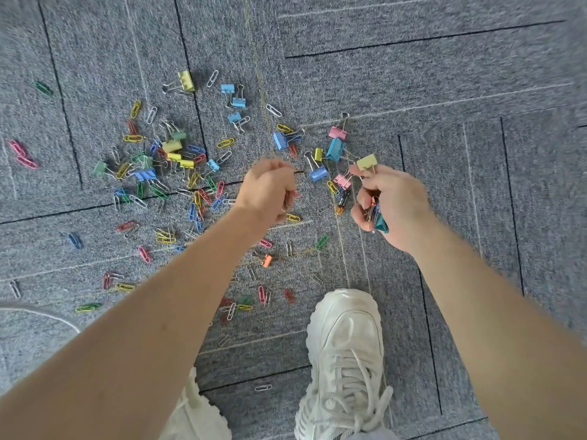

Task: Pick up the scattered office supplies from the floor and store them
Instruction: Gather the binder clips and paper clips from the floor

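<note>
Both hands [266, 188] [392, 204] clutch clips [367, 162] (carpet [444, 90] littered).

No legible text, brand, number or sign. The battery [343, 202] lying on the carpet floor [444, 90] bears printing on its dark casing, too small to read.

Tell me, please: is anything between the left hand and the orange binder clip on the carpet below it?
Nothing visible lies between them. The left hand is above the orange binder clip, with only bare carpet and a pink paper clip between, flat on the floor.
</note>
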